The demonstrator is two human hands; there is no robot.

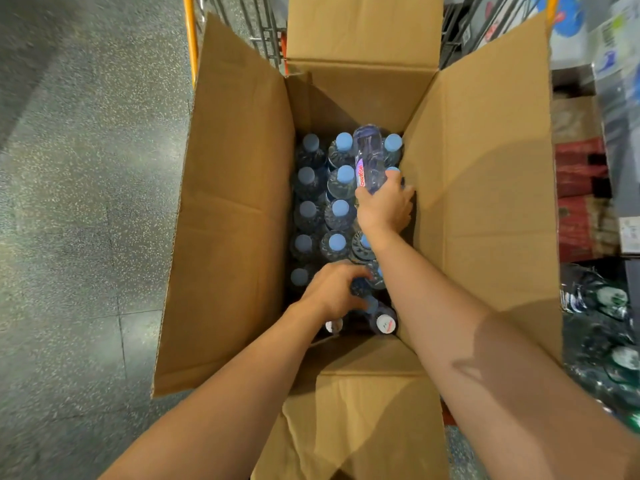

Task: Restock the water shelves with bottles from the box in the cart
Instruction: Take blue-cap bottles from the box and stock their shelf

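Single head-worn wide-angle view. We look steeply down from close above into the open brown cardboard box (242,209), both forearms entering from the lower edge. Speckled grey floor (86,202) fills the left side; the orange-framed wire cart (189,36) lies at the top.

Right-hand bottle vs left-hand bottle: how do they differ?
The right hand holds its bottle lifted above the rows, lying flat, label showing. The left hand grips its bottle low in the box, mostly hidden by fingers. Both are clear plastic.
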